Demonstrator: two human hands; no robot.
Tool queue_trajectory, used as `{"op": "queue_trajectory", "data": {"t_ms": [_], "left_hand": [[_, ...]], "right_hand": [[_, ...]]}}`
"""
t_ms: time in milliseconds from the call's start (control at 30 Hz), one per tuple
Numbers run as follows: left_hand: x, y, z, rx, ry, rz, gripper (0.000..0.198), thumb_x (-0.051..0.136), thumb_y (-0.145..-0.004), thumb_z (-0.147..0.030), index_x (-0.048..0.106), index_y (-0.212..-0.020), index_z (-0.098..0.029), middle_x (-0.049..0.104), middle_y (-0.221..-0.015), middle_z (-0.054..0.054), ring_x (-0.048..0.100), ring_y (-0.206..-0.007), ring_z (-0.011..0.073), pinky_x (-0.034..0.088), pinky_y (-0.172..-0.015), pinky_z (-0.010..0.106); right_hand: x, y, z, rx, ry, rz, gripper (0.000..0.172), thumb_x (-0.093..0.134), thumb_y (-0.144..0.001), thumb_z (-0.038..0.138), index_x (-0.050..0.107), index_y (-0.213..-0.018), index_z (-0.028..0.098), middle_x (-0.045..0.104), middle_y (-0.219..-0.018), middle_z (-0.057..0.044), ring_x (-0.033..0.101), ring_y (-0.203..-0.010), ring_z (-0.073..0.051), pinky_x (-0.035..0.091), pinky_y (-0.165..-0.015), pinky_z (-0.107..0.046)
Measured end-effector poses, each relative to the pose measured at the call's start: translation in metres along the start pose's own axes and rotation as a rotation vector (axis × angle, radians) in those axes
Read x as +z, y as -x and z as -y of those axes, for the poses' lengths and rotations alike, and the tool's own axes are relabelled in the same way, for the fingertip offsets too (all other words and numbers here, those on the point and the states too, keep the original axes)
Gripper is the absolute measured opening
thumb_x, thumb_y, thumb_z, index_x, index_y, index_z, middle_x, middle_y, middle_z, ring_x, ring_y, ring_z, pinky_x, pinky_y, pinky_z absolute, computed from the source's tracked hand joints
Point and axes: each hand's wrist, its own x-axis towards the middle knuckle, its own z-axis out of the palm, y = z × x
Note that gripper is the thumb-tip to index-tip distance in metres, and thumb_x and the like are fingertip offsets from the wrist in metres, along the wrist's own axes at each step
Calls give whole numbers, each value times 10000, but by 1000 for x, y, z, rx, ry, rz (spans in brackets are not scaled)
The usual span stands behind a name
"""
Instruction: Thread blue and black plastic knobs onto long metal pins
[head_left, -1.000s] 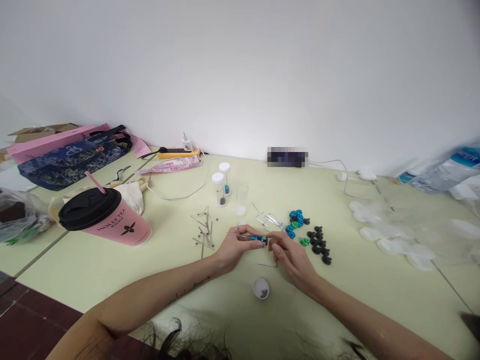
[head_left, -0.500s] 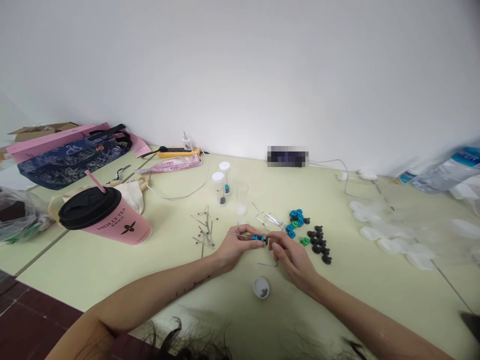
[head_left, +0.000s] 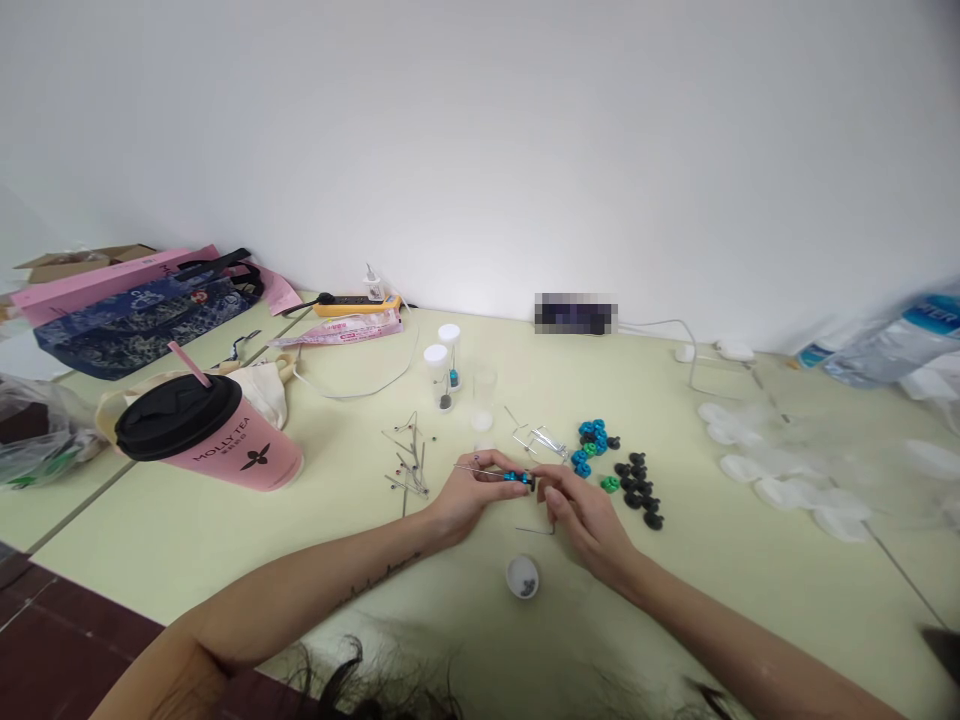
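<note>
My left hand [head_left: 471,492] pinches a small blue and black fitting [head_left: 514,477], with a thin metal rod [head_left: 476,468] sticking out of it to the left. At the fitting's black end, the bent fingertips of my right hand [head_left: 589,512] are closed together; whatever they pinch is too small to make out. Just under these fingers is an L-shaped hex key [head_left: 534,529]; whether it touches the hand I cannot tell. Nearer to me stands a small white cap [head_left: 523,577] with tiny grey pieces inside.
Blue and green knobs [head_left: 591,445] and black ones [head_left: 637,490] lie right of my hands. Metal rods [head_left: 409,465] are scattered left, bent keys [head_left: 547,440] behind. Clear tubes [head_left: 439,375] stand farther back. A pink cup [head_left: 247,440] is left, white caps [head_left: 780,490] right.
</note>
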Motion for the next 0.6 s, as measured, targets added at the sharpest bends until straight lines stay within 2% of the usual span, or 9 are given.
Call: {"op": "queue_trajectory", "data": {"t_ms": [600], "left_hand": [[1,1,-1,-2,-3,-5,249,822,-602,-170,669,-795,-137,731,-809,65,666,-749,171,495,-756,316]], "right_hand": [[-1,-1,1,2,6,8,277,314,-992,326,478,-1190,222,594,-815,-11,558,-633,-146,426,-655,-272]]}}
